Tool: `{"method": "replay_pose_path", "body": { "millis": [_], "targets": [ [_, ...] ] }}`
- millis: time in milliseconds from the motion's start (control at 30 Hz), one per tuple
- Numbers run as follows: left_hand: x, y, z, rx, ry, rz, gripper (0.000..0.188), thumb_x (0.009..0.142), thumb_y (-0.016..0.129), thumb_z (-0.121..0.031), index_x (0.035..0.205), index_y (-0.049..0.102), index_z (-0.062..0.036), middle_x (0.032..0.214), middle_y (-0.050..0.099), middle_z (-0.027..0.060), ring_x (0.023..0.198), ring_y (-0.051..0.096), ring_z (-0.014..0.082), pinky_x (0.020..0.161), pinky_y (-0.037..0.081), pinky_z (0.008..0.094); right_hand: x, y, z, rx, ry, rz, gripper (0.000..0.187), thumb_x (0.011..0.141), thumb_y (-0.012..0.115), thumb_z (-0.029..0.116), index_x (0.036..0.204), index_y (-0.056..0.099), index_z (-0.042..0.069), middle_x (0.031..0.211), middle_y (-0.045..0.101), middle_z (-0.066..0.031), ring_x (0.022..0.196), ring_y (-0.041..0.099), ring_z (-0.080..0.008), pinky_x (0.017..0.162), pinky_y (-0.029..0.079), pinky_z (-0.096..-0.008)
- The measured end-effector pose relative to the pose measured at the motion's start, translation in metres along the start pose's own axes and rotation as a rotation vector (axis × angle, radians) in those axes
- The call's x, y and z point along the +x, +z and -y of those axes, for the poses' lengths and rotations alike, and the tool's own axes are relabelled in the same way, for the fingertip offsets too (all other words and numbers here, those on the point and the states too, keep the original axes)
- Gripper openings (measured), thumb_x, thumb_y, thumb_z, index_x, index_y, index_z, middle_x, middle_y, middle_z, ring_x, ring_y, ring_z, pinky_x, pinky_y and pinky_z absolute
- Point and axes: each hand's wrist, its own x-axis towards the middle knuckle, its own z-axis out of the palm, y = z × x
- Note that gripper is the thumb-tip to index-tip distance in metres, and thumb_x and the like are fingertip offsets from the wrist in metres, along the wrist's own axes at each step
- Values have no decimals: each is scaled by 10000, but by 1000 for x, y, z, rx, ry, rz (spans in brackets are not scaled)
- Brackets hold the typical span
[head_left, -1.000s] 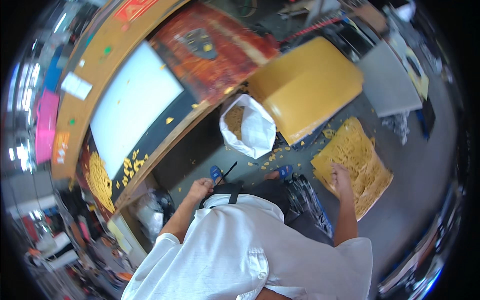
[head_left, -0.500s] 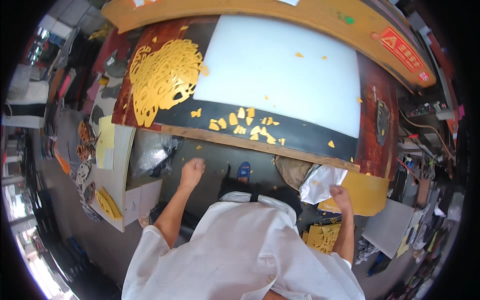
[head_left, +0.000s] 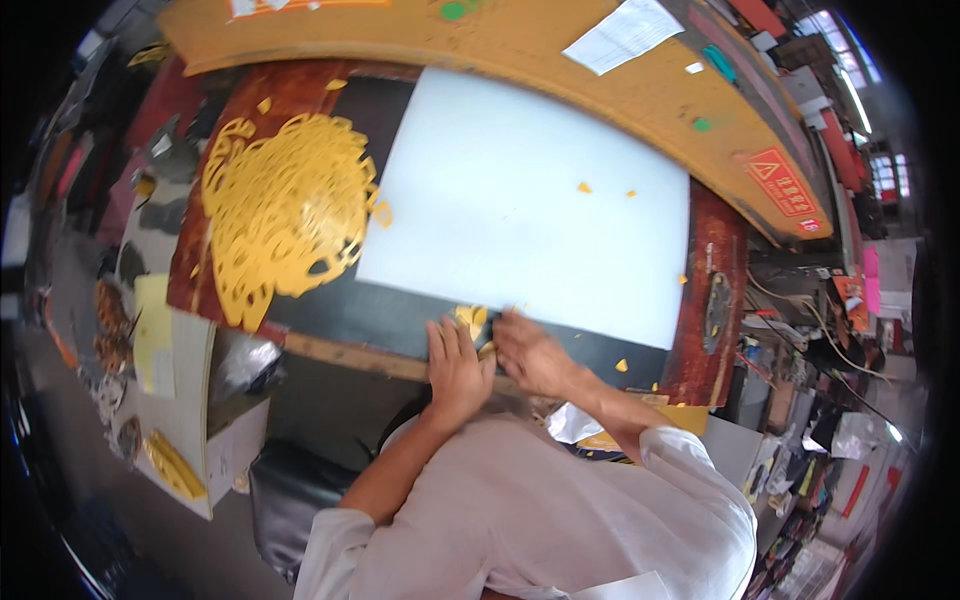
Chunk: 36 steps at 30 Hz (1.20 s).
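Both my hands are on the black strip along the near edge of the worktable, on either side of small yellow offcuts (head_left: 471,318) gathered in a loose heap. My left hand (head_left: 458,368) lies over the edge with its fingers stretched out toward the heap, and a few pieces show just beyond its fingertips. My right hand (head_left: 537,358) faces it from the right side, its fingers bent and blurred, so whether they hold any piece is hidden. Behind the hands is a large white board (head_left: 530,210) with a few stray yellow scraps on it.
A big pile of yellow cut-out sheets (head_left: 290,205) covers the table's left part. An orange machine beam (head_left: 480,45) runs across the far side, with a paper sheet (head_left: 625,35) on it. A black stool (head_left: 305,495) stands at lower left.
My hands have risen from below the table edge and come together on the black strip. The scattered yellow offcuts there are now bunched between them. The view has shifted as I lean in.
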Motion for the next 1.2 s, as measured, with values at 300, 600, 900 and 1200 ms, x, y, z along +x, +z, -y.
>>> {"method": "replay_pose_path", "body": {
  "millis": [300,600,900,1200],
  "targets": [
    [18,-49,90,-372,20,-101,425,935,742,-72,1345,664,9,1468,598,253,1406,544,467,1171,456,530,33,-104,-339,-391,980,-947,602,1028,696,348,1455,610,-68,1519,590,-298,1432,528,-486,1234,402,-546],
    [13,-25,49,57,-78,-9,618,964,699,-236,1453,566,118,1596,439,370,1555,334,552,1281,313,592,101,-3,-82,0,-310,-274,469,955,769,199,1347,687,-44,1463,642,-242,1473,538,-417,1263,395,-557],
    [-8,-38,71,-219,143,-210,383,923,693,-69,1283,688,61,1488,596,272,1400,566,461,1171,478,519,9,-15,13,164,-139,-191,219,897,721,7,1110,773,-6,1277,710,-168,1198,701,-382,1033,592,-470],
    [2,-62,138,-96,158,-431,63,895,737,-120,908,679,-97,892,642,78,853,630,340,752,489,478,183,-50,30,260,-203,-391,246,971,684,50,1206,751,31,1076,744,-205,946,728,-420,859,605,-459]
  ]
}}
